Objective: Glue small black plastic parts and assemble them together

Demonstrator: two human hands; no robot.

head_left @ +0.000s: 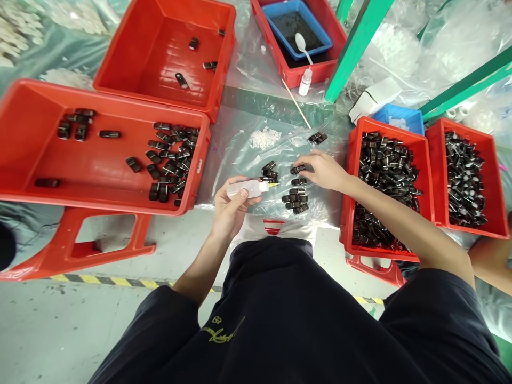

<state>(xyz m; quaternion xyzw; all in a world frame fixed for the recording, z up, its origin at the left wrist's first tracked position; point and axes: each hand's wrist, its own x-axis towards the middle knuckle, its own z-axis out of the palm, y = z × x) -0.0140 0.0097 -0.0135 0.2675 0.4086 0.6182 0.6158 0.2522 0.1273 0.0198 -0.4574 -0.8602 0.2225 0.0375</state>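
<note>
My left hand point(236, 205) is closed around a translucent squeeze bottle point(245, 189), whose white cap and yellowish tip point right. A few small black toy-car-shaped pieces point(270, 174) lie just beyond that tip, one of them partly hidden by the bottle. My right hand point(318, 168) pinches another black car-shaped piece point(297, 169) between thumb and fingers, at the plastic-covered table top. Below it on the table are a single black piece point(299, 182) and a cluster of several more point(295, 202). Beyond both hands lies a small heap of white bits point(265, 138).
Red bins with black pieces stand left point(100, 194), back left point(160, 98) and right point(347, 213). Farther off are a blue tray point(326, 45) with a white spoon point(301, 42), a small dropper bottle point(305, 81) and a thin stick point(296, 104). A green post point(356, 50) rises behind.
</note>
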